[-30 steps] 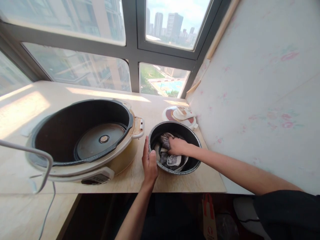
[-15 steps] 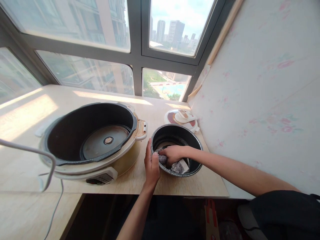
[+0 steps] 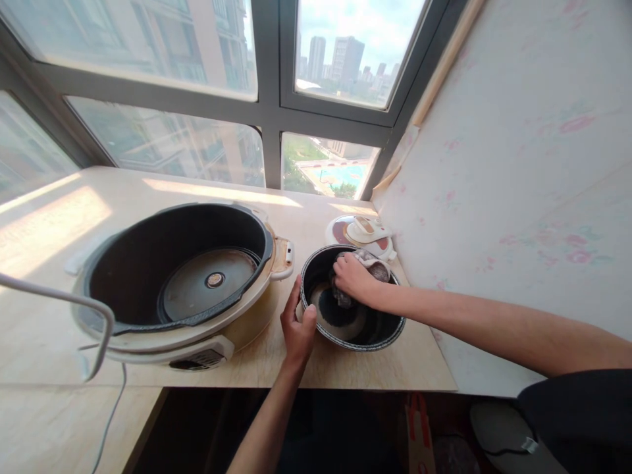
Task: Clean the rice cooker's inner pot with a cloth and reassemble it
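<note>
A dark, round inner pot (image 3: 355,346) with a speckled rim stands on the wooden ledge. Against its left side rests my left hand (image 3: 298,334), fingers along the outer wall and thumb at the rim, holding the pot. My right hand (image 3: 353,278) is inside the pot at the far right wall, closed around a bunched grey patterned cloth (image 3: 376,266). Part of the cloth drapes up over the rear rim. A pale ring and a dark round patch show on the pot's bottom.
To the left sits a large electric cooker body (image 3: 148,263), lidless, with a black interior. A white and maroon lid (image 3: 340,229) lies behind the pot by the papered wall (image 3: 518,197). A grey cord (image 3: 54,293) crosses at left. Windows stand behind the ledge (image 3: 276,368).
My right hand has moved the cloth from the pot's near bottom up to the far right wall and rim. The left hand stays at the pot's left side.
</note>
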Tool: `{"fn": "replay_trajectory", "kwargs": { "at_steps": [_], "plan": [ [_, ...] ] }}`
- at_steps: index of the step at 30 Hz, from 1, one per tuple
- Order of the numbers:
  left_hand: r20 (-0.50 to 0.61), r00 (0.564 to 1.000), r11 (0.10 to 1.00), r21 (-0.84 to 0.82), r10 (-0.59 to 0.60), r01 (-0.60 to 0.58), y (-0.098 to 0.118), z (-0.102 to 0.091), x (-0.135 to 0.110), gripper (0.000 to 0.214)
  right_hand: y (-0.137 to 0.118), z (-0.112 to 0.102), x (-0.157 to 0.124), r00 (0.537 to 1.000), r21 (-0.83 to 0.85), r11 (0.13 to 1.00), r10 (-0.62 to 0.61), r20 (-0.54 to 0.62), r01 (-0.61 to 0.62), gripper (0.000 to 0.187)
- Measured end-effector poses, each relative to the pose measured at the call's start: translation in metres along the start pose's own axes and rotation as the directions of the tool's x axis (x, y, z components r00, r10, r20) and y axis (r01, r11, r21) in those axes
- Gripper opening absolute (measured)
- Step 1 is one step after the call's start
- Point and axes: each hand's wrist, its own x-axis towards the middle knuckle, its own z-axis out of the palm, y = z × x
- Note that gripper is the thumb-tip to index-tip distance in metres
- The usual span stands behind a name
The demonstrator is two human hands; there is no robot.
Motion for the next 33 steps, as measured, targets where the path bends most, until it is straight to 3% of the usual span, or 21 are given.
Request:
{"fn": "replay_trajectory", "kwargs": {
  "at_steps": [2, 5, 10, 13, 15, 18, 22, 26, 29, 33],
  "plan": [
    [-0.014, 1.0, 1.0, -0.014, -0.021, 0.021, 0.001, 0.001, -0.001, 0.062, 0.002, 0.003, 0.003, 0.977, -0.03, 0.991, -0.131, -0.167, 0.128, 0.037],
    [-0.016, 0.999, 0.999, -0.029, -0.032, 0.031, 0.001, 0.003, -0.002, 0.062, 0.002, 0.007, 0.009, 0.856, -0.129, 0.94, -0.341, -0.389, 0.316, 0.042],
    [-0.047, 0.999, 1.0, -0.021, -0.023, 0.022, -0.001, 0.007, -0.003, 0.061, -0.01, 0.004, 0.016, 0.692, -0.237, 0.845, -0.529, -0.491, 0.478, 0.047],
    [-0.051, 0.998, 0.999, -0.032, -0.032, 0.031, -0.002, 0.009, -0.004, 0.062, -0.015, 0.004, 0.018, 0.643, -0.253, 0.802, -0.588, -0.491, 0.541, 0.048],
    [-0.044, 0.999, 0.999, -0.036, -0.032, 0.03, -0.002, 0.009, -0.004, 0.062, -0.016, 0.007, 0.019, 0.653, -0.248, 0.801, -0.591, -0.474, 0.544, 0.045],
    [-0.048, 0.998, 0.999, -0.04, -0.034, 0.032, -0.003, 0.009, -0.004, 0.061, -0.017, 0.013, 0.02, 0.727, -0.202, 0.852, -0.518, -0.451, 0.483, 0.035],
    [-0.06, 0.998, 0.999, -0.046, -0.028, 0.026, -0.004, 0.009, -0.003, 0.061, -0.013, 0.017, 0.015, 0.858, -0.065, 0.95, -0.305, -0.414, 0.307, 0.028],
    [-0.05, 0.999, 0.999, -0.037, -0.013, 0.011, -0.002, 0.008, -0.002, 0.059, -0.006, 0.014, 0.002, 0.98, 0.143, 0.988, -0.022, -0.198, 0.051, 0.033],
    [-0.053, 0.998, 1.0, -0.027, -0.016, 0.014, 0.0, 0.007, -0.002, 0.059, -0.002, 0.013, -0.008, 0.987, 0.26, 0.953, 0.162, -0.003, -0.155, 0.044],
    [-0.054, 0.998, 0.999, -0.027, -0.034, 0.033, 0.002, 0.007, -0.003, 0.058, 0.004, 0.014, -0.018, 0.967, 0.3, 0.922, 0.211, 0.144, -0.245, 0.066]
  ]
}}
